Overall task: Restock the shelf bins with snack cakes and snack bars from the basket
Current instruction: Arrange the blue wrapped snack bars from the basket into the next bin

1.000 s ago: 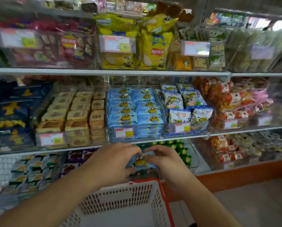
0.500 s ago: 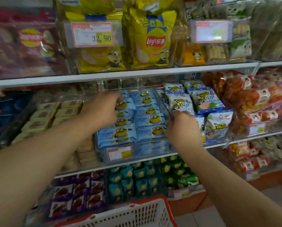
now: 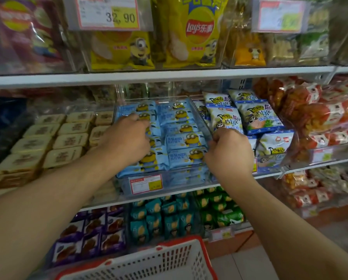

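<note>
Both hands reach into the middle shelf, at the clear bin (image 3: 201, 126) of blue packs (image 3: 186, 140). The left hand (image 3: 128, 138) lies on the bin's left column of packs, fingers curled down over them; whether its grip is clamped on one pack or only pressing the stack, I cannot tell, since the fingertips are hidden. The right hand (image 3: 229, 152) sits at the bin's right wall, its grip closed, thumb and fingers pinching the wall's clear edge, just beside the right column of packs and touching the white bags (image 3: 258, 118) next door. The packs fill the bin in two columns, stacked flat, behind a price tag (image 3: 146, 183). Tan cakes (image 3: 68, 138) fill the bin to the left. The basket (image 3: 141, 263), white with a red rim, sits below, between the forearms
</note>
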Available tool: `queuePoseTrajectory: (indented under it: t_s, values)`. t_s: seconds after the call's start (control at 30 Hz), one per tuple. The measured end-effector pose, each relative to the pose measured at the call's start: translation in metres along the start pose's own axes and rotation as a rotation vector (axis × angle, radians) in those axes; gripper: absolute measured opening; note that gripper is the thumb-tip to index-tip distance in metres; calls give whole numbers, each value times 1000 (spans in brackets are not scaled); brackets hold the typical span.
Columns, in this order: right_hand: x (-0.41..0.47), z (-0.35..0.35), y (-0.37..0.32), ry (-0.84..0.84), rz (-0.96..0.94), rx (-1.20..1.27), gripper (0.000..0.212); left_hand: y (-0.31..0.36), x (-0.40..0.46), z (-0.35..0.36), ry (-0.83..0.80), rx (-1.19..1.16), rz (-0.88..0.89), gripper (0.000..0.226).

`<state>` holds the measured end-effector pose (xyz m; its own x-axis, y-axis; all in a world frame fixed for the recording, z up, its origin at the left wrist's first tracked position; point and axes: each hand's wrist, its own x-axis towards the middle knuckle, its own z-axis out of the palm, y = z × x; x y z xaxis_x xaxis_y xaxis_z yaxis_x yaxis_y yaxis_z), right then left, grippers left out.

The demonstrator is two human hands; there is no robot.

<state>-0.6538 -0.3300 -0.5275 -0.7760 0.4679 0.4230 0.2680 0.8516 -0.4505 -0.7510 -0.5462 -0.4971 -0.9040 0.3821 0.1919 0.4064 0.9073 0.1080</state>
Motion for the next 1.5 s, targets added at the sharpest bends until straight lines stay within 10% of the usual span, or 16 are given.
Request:
queuePoseTrajectory:
  t_s: [0.67,1.1,1.33,1.5]
  values:
    - [-145,-23,2,-335,-90,-25,41,-21,-233,31,-46,-301,138,44]
    - [-363,166,63,-1412,-82,-374,34,-121,-372,222,-579,-127,-612,120]
    - [-413,222,74,-1349,111,-553,76,-123,-369,245,-606,-8,-588,109]
    - [-421,236,83,-1242,60,-620,67,-118,-365,247,-610,155,-545,128]
